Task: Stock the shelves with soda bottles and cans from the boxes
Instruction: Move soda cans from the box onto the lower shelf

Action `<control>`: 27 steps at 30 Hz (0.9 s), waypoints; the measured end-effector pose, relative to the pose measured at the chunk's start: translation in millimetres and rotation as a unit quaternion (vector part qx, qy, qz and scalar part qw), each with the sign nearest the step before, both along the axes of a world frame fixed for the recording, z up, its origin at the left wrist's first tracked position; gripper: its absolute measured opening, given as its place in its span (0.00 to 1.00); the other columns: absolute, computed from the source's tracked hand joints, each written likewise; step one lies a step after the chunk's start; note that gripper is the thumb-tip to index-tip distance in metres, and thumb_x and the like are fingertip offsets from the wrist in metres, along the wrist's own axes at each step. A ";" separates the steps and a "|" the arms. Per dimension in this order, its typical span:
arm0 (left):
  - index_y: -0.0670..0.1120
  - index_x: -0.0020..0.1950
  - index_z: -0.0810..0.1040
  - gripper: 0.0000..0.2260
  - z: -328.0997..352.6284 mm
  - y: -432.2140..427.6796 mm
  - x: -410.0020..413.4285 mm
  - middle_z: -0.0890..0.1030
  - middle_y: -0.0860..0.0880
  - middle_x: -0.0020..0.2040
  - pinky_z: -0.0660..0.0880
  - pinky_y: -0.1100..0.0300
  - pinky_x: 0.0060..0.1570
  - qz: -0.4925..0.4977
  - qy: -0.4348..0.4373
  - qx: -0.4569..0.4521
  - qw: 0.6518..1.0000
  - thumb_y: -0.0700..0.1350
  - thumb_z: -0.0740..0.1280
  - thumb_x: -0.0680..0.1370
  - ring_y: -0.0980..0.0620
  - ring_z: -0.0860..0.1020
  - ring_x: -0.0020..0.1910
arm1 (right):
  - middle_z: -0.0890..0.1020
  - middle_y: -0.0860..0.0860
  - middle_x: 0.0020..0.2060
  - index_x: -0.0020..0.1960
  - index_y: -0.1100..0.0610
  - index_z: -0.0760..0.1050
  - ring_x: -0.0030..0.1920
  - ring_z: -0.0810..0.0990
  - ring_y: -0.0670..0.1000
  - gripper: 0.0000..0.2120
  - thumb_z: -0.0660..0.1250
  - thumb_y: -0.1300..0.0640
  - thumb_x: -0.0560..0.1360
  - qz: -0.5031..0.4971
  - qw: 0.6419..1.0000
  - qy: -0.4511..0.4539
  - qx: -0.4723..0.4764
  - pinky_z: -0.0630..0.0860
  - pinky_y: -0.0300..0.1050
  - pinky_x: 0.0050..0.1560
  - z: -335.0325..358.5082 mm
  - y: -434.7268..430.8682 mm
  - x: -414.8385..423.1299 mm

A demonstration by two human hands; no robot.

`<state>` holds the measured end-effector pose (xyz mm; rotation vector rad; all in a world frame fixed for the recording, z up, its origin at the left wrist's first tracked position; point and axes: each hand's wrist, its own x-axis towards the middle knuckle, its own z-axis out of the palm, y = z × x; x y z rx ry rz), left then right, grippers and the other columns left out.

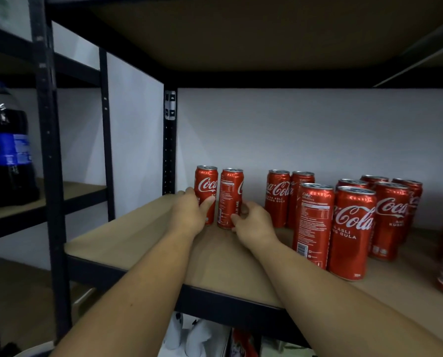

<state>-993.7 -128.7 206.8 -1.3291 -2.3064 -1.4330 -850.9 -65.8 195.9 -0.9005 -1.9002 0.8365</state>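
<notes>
Cans stand upright on the shelf [143,235]. Nearest, a cluster [351,228] sits to the right. Farther back, the left hand [189,215] wraps the left can [206,186] and the right hand [251,225] clasps the right can [230,197], fingers clamped low on each. Likely full, rigid and slick, they are best gripped mid-body.

Dim white wall [292,130]; seemingly black racking [49,150]

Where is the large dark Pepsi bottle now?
The large dark Pepsi bottle stands at the far left, on the neighbouring black metal rack, apart from the red cans.
</notes>
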 end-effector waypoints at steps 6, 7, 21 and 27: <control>0.40 0.68 0.73 0.22 1.1 -2.6 -1.8 0.75 0.40 0.63 0.73 0.52 0.53 0.042 -0.002 -0.010 0.999 0.54 0.68 0.81 0.41 0.78 0.59 | 0.80 0.51 0.67 0.74 0.53 0.71 0.67 0.78 0.53 0.24 0.70 0.58 0.79 0.039 0.992 -0.103 0.063 0.72 0.44 0.69 -4.0 1.2 -11.6; 0.40 0.68 0.73 0.22 1.1 -2.9 -3.0 0.75 0.40 0.63 0.73 0.51 0.54 0.045 -0.003 -0.011 0.999 0.54 0.68 0.81 0.41 0.77 0.59 | 0.80 0.51 0.67 0.75 0.53 0.71 0.68 0.78 0.53 0.23 0.69 0.57 0.80 0.035 0.990 -0.118 0.068 0.72 0.45 0.70 -3.3 2.6 -14.6; 0.41 0.68 0.69 0.20 -5.2 -0.5 -21.0 0.76 0.39 0.62 0.75 0.49 0.55 0.037 -0.009 -0.002 0.999 0.42 0.72 0.79 0.40 0.78 0.59 | 0.82 0.55 0.54 0.55 0.55 0.72 0.55 0.82 0.55 0.14 0.75 0.53 0.76 -0.042 0.993 -0.089 0.065 0.80 0.52 0.58 -3.2 17.8 -37.9; 0.46 0.57 0.70 0.14 -7.9 -4.0 -21.2 0.77 0.46 0.53 0.72 0.56 0.47 0.020 0.000 0.023 1.000 0.41 0.73 0.77 0.47 0.78 0.50 | 0.82 0.50 0.45 0.43 0.53 0.76 0.49 0.81 0.52 0.08 0.73 0.55 0.77 -0.051 0.990 -0.097 0.090 0.79 0.46 0.53 -4.8 22.5 -38.1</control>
